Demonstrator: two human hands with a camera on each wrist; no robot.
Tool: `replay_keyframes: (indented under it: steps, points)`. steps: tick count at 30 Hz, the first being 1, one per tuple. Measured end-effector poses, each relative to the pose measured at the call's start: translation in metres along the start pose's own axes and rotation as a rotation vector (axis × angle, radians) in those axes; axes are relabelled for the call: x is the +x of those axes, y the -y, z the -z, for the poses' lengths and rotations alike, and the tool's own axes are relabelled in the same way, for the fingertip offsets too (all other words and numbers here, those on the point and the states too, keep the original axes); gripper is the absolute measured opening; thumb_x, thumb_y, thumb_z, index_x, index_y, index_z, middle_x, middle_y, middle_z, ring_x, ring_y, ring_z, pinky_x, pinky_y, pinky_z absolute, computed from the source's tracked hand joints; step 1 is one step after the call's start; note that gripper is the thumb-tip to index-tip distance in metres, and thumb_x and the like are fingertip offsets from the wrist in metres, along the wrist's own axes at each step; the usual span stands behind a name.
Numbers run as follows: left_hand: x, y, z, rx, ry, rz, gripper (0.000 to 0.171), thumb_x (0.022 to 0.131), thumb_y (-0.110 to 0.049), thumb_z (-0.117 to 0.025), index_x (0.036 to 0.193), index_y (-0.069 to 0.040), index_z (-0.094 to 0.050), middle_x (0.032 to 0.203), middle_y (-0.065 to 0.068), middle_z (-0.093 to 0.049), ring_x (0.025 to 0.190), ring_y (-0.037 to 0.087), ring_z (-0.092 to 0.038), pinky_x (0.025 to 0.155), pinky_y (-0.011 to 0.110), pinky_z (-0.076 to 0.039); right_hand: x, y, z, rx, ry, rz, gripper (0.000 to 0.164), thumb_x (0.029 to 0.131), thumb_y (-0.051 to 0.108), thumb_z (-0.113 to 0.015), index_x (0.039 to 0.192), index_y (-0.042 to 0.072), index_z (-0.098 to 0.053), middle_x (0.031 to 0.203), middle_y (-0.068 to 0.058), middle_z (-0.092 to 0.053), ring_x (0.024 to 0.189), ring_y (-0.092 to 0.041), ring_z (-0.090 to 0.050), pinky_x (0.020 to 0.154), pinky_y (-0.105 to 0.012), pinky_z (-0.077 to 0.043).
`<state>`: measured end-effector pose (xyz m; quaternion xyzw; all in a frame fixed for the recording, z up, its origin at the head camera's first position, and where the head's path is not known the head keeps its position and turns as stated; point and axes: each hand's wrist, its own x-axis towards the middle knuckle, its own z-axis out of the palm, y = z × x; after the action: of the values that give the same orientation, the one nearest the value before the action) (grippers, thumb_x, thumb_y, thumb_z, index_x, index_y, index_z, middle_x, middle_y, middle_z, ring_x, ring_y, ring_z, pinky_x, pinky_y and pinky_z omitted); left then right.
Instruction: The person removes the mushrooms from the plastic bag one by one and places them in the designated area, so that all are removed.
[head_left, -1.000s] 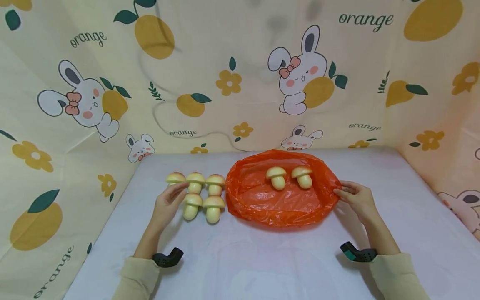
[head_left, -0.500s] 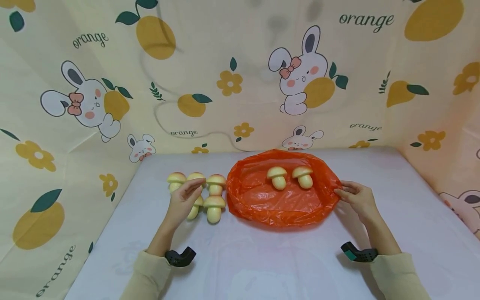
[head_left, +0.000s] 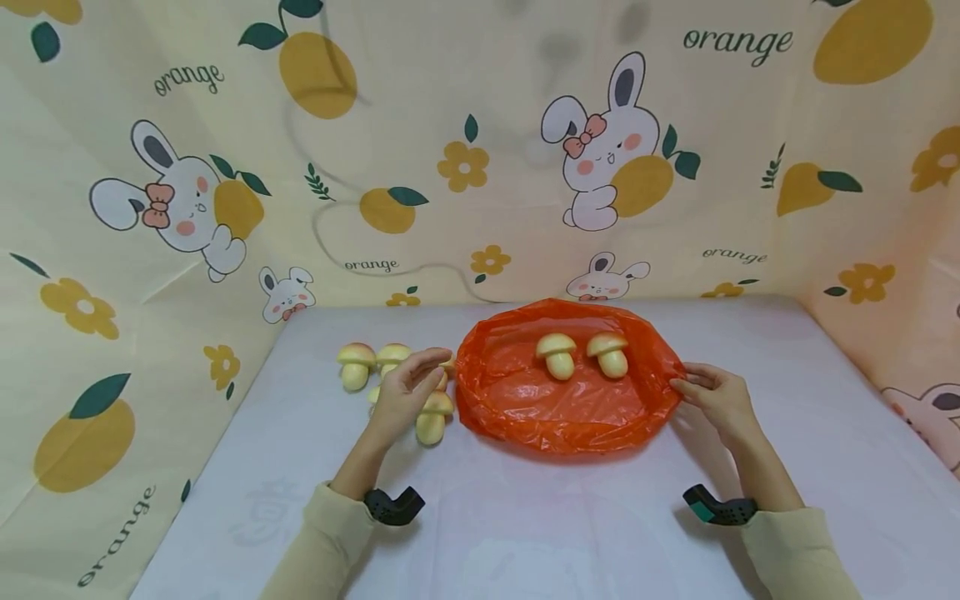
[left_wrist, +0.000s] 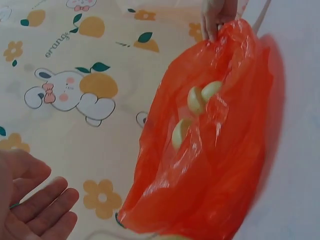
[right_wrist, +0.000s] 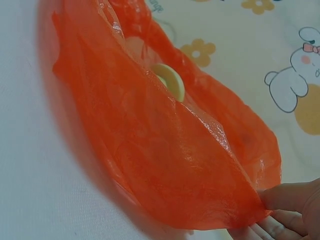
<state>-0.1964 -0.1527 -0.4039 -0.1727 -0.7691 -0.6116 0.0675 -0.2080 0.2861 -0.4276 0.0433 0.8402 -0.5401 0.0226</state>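
Note:
A red-orange plastic bag (head_left: 570, 433) lies spread with its mouth open upward. Inside it rest two toy mushrooms (head_left: 557, 355) with pale yellow caps and stems. My right hand (head_left: 720, 400) pinches the bag's right rim between thumb and fingers, which the right wrist view shows close up. To the left of the bag, my left hand (head_left: 405, 392) hovers over a group of several more mushrooms (head_left: 431, 418) and hides part of them. Its fingers (left_wrist: 55, 205) are loosely bent with nothing between them in the left wrist view.
The white table (head_left: 525, 533) carries the bag and mushrooms. A cream cloth (head_left: 420, 125) printed with rabbits and oranges stands behind and along both sides. Each wrist wears a black device (head_left: 394, 506).
My left hand has moved right across the mushroom group, toward the bag's left rim. The right hand keeps its pinch on the bag, and the mushrooms stay where they were.

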Motion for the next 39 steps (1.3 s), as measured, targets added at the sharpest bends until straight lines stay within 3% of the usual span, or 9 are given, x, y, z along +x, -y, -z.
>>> replay_keyframes:
  steps: [4,12,19,28,39]
  points:
    - [0.004,-0.001,-0.009,-0.013,0.02,-0.002,0.032,0.096,-0.006,-0.055,0.125,0.008,-0.056,0.129,0.027,-0.058,0.123,0.041,-0.055,0.099,0.013,-0.049,0.0,0.0,0.0,-0.001,-0.001,0.0,0.058,0.096,0.025,-0.059,0.136,-0.013,-0.043,0.079,0.035,-0.055,0.076,0.016,-0.058,0.075,-0.013,-0.058]
    - [0.009,-0.006,-0.027,0.019,0.038,0.038,0.031,0.097,-0.009,-0.055,0.126,0.001,-0.058,0.13,0.021,-0.059,0.124,0.033,-0.057,0.108,0.039,-0.048,0.0,0.002,-0.001,-0.019,-0.006,-0.008,0.057,0.096,0.026,-0.059,0.136,-0.012,-0.044,0.082,0.033,-0.056,0.076,0.016,-0.057,0.076,-0.015,-0.058]
    - [0.013,-0.003,-0.047,0.015,0.078,0.047,0.031,0.097,-0.009,-0.054,0.127,-0.001,-0.057,0.133,0.019,-0.059,0.126,0.03,-0.056,0.109,0.041,-0.047,0.0,0.001,0.0,-0.022,-0.003,-0.013,0.058,0.096,0.026,-0.059,0.137,-0.011,-0.044,0.085,0.031,-0.058,0.077,0.016,-0.057,0.076,-0.015,-0.058]
    - [0.023,0.003,-0.072,0.001,0.065,-0.018,0.031,0.095,-0.006,-0.057,0.124,0.005,-0.058,0.128,0.023,-0.062,0.122,0.036,-0.059,0.106,0.043,-0.049,-0.001,0.001,-0.001,0.005,0.002,0.005,0.058,0.096,0.025,-0.059,0.136,-0.014,-0.043,0.078,0.036,-0.055,0.076,0.015,-0.058,0.075,-0.014,-0.058]
    - [0.033,0.0,-0.093,-0.013,0.084,0.041,0.034,0.095,-0.005,-0.056,0.127,0.007,-0.056,0.131,0.028,-0.058,0.126,0.038,-0.055,0.109,0.048,-0.045,-0.001,0.002,-0.002,0.001,0.0,0.001,0.057,0.096,0.025,-0.059,0.136,-0.013,-0.043,0.079,0.035,-0.055,0.076,0.016,-0.058,0.076,-0.015,-0.058]
